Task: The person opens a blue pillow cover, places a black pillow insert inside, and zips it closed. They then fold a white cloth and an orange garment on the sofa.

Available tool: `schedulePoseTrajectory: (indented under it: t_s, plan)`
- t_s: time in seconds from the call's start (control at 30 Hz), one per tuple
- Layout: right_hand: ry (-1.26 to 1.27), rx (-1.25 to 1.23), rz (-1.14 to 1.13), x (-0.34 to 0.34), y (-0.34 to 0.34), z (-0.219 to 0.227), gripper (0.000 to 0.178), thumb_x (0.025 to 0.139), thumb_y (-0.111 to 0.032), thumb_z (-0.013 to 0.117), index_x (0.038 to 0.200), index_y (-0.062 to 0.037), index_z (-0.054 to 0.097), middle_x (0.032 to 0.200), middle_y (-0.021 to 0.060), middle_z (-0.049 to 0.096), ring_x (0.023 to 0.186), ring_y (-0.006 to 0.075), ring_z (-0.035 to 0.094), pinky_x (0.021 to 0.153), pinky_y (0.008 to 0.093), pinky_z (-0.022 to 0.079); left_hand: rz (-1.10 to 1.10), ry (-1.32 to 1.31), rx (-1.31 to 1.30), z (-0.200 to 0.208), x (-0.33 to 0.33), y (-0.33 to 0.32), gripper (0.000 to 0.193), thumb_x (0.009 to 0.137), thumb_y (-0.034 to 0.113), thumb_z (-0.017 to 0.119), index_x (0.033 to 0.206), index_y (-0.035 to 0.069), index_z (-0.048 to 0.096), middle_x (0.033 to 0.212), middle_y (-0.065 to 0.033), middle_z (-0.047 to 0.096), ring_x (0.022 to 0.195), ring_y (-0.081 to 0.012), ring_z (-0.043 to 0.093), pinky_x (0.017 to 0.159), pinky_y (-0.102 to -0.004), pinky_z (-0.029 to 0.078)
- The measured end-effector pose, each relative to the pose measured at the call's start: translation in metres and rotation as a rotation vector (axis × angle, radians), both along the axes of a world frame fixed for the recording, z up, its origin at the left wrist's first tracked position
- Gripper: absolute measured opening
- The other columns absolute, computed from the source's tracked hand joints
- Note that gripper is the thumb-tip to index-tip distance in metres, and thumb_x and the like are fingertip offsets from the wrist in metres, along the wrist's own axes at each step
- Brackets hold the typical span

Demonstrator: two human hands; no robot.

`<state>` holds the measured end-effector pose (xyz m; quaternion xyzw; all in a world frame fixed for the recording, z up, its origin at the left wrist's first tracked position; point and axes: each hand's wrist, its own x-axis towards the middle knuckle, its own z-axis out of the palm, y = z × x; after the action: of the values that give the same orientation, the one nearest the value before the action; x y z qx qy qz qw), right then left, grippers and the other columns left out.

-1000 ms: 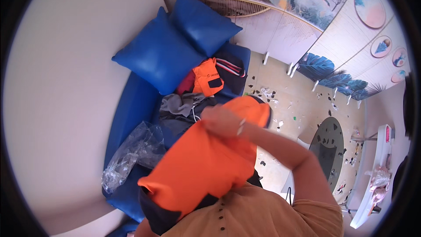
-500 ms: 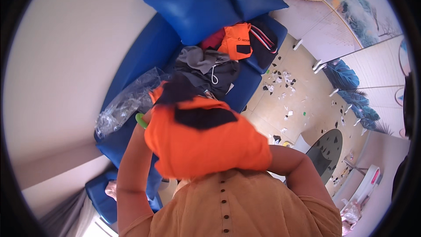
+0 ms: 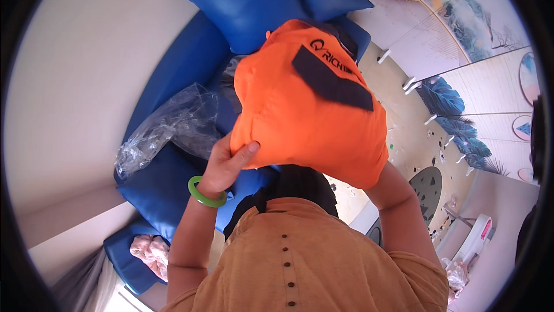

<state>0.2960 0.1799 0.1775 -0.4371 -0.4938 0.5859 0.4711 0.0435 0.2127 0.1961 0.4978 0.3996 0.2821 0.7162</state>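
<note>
An orange garment (image 3: 306, 116) with a dark pocket flap (image 3: 332, 78) and dark lettering is held up in front of me, above the blue sofa. My left hand (image 3: 226, 161) grips its lower left edge, thumb on top and the other fingers behind the cloth. A green bangle (image 3: 202, 196) circles that wrist. My right forearm (image 3: 392, 196) reaches the garment's lower right corner, where the fabric hides my right hand. Behind the garment, a bit of grey clothing (image 3: 229, 78) shows on the sofa.
Blue cushions (image 3: 248, 6) lean at the sofa's far end. A crumpled clear plastic bag (image 3: 173, 124) lies on the sofa (image 3: 167, 64) to the left. Pink cloth (image 3: 151, 254) rests on a blue seat at lower left. Scraps litter the floor (image 3: 398, 104) at right, near a dark oval mat (image 3: 428, 188).
The orange garment has moved up and away from my chest, and its printed front now faces me. It covers most of the clothes on the sofa. My left hand has come into sight.
</note>
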Motion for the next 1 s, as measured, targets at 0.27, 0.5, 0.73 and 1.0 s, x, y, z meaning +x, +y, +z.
schedulePoseTrajectory:
  t_s: [0.27, 0.5, 0.73, 1.0]
  plan:
    - [0.077, -0.002, -0.052, 0.002, -0.012, 0.034, 0.039, 0.094, -0.027, 0.058, 0.127, -0.0079, 0.056, 0.134, 0.0072, 0.054, 0.12, 0.0221, 0.052, 0.101, 0.0353, 0.042, -0.086, -0.282, -0.179, 0.009, 0.004, 0.021, 0.046, 0.092, 0.014, 0.062, 0.132, -0.002, 0.047, 0.125, -0.0075, 0.058, 0.116, -0.0171, 0.054, 0.099, -0.0304, 0.042]
    - [0.023, -0.132, 0.27, 0.036, 0.014, 0.017, 0.041, 0.097, -0.029, 0.053, 0.13, -0.006, 0.054, 0.132, 0.0091, 0.056, 0.12, 0.0241, 0.053, 0.103, 0.0352, 0.041, -0.396, 0.002, -0.013, 0.071, 0.02, 0.001, 0.037, 0.087, 0.004, 0.068, 0.122, -0.001, 0.057, 0.116, -0.0049, 0.063, 0.107, -0.015, 0.058, 0.095, -0.0297, 0.044]
    - [0.837, -0.889, -0.155, 0.106, -0.028, -0.068, 0.042, 0.099, -0.031, 0.047, 0.131, -0.0044, 0.053, 0.129, 0.0105, 0.058, 0.119, 0.0255, 0.055, 0.102, 0.035, 0.042, -0.163, 0.007, 0.371, 0.035, 0.009, -0.044, 0.029, 0.089, 0.003, 0.064, 0.118, -0.002, 0.059, 0.114, -0.0072, 0.064, 0.107, -0.0175, 0.058, 0.092, -0.0322, 0.045]
    - [-0.07, 0.059, -0.729, 0.036, -0.038, -0.042, 0.023, 0.1, -0.019, 0.047, 0.095, -0.0006, 0.058, 0.091, 0.0046, 0.059, 0.076, 0.0108, 0.059, 0.065, 0.023, 0.047, 0.264, -0.412, -0.047, 0.002, 0.01, -0.028, 0.039, 0.095, 0.006, 0.053, 0.133, 0.003, 0.047, 0.13, -0.0058, 0.053, 0.12, -0.0182, 0.051, 0.101, -0.0345, 0.041]
